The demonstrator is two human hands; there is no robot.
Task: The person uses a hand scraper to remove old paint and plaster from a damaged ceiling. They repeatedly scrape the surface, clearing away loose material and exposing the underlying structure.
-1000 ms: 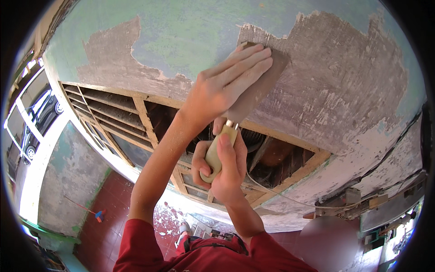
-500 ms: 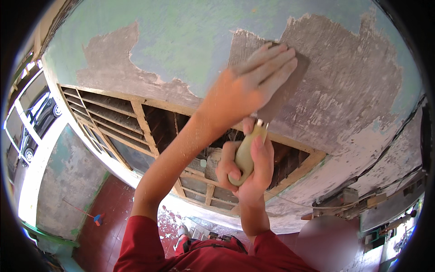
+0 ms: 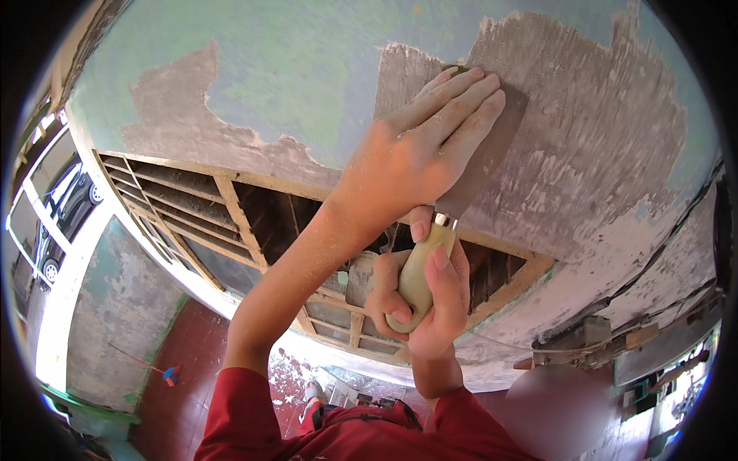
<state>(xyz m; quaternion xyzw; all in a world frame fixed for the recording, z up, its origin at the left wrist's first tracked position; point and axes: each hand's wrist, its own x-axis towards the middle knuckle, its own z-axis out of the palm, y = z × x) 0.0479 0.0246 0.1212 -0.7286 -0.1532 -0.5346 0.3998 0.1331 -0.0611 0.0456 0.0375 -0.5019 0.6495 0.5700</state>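
My right hand [image 3: 423,296] is wrapped round the pale yellow handle of a broad scraper [image 3: 492,161], low in the middle of the view. The scraper's wide grey blade lies against the wall, slanting up and to the right from a shiny metal collar. My left hand [image 3: 430,142], dusted with white, is laid over the blade, fingers stretched out together and pressing on it. Its thumb is hidden. Around the blade the wall [image 3: 300,69] has green-blue paint with ragged edges. Bare grey-brown patches [image 3: 600,115] show where paint is gone.
Below the painted area runs a wooden vent frame [image 3: 231,219] with slats and dark openings. White flakes lie on the red tiled floor [image 3: 284,384]. A blue-and-red object [image 3: 170,376] rests there. A cable [image 3: 553,349] crosses at right; a car [image 3: 65,207] stands outside at left.
The wall sits slightly further left in view. My right hand and the scraper handle have dropped a little. My left hand, blurred before, now looks sharper and stays on the blade.
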